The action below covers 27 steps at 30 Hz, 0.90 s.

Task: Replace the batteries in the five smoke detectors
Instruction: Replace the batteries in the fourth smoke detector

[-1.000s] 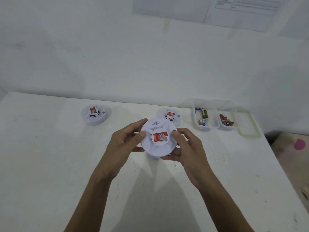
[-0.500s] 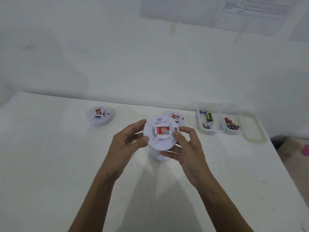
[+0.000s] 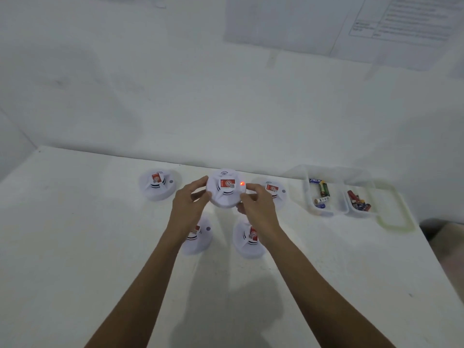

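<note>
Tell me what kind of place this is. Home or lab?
Likely a staged test or data-collection room, not a home: white table against a plain wall, printed sheets on it, five identical smoke detectors beside a divided tub of batteries.

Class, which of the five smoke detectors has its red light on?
The held detector, gripped by the left hand and right hand: only its red light glows.

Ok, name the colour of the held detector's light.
Red light on the held detector; head view.
</note>
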Each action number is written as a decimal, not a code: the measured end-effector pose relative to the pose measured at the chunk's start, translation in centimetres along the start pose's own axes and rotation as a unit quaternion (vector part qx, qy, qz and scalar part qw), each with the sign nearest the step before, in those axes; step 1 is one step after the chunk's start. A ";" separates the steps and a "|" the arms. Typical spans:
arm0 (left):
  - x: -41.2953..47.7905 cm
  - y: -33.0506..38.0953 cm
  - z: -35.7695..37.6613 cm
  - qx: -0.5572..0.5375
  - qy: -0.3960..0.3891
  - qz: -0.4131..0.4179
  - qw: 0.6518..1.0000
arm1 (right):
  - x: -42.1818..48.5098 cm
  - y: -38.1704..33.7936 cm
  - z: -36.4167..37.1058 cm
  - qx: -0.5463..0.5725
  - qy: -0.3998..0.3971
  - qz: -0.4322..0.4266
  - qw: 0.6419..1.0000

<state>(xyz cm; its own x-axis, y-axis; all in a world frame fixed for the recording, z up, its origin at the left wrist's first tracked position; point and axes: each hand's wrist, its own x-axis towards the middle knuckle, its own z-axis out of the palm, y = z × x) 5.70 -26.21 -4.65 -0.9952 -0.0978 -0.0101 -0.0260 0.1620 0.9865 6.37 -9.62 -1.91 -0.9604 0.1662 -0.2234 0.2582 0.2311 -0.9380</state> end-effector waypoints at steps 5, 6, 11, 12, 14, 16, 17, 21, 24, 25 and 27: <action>4.1 -2.0 0.0 0.096 -0.036 -0.008 0.995 | 3.2 0.7 1.2 -0.081 -0.005 0.027 0.996; 4.6 -2.2 0.0 0.108 -0.044 -0.016 0.993 | 3.7 0.7 1.5 -0.096 -0.006 0.027 0.995; 6.4 -3.5 -0.1 0.150 -0.061 -0.038 0.986 | 5.2 0.6 2.6 -0.134 -0.032 0.069 0.988; 6.6 -3.6 -0.1 0.157 -0.066 -0.038 0.985 | 5.4 0.6 2.8 -0.136 -0.037 0.077 0.987; 6.9 -3.9 0.0 0.172 -0.077 -0.037 0.981 | 5.6 0.6 3.2 -0.136 -0.041 0.085 0.986; 7.1 -4.2 0.0 0.182 -0.080 -0.044 0.979 | 5.7 0.7 3.4 -0.136 -0.041 0.087 0.986; 7.2 -4.4 0.0 0.188 -0.080 -0.046 0.978 | 5.7 0.8 3.4 -0.136 -0.042 0.084 0.986; 7.4 -4.8 0.0 0.201 -0.077 -0.039 0.976 | 5.8 1.1 3.4 -0.148 -0.063 0.078 0.984; 7.4 -5.0 0.2 0.200 -0.064 -0.044 0.977 | 6.2 1.6 3.5 -0.145 -0.063 0.070 0.985; 7.3 -5.1 0.2 0.200 -0.060 -0.046 0.977 | 6.2 1.7 3.5 -0.140 -0.063 0.069 0.986; 7.2 -5.3 0.2 0.200 -0.056 -0.048 0.977 | 6.1 1.8 3.5 -0.137 -0.066 0.071 0.986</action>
<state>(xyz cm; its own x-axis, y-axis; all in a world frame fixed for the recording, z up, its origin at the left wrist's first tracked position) -1.30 -27.57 -9.99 -0.9898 -0.0278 -0.1397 -0.1331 0.5298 0.8376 0.61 -11.52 -5.89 -0.9127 0.0931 -0.3978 0.3927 0.4680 -0.7916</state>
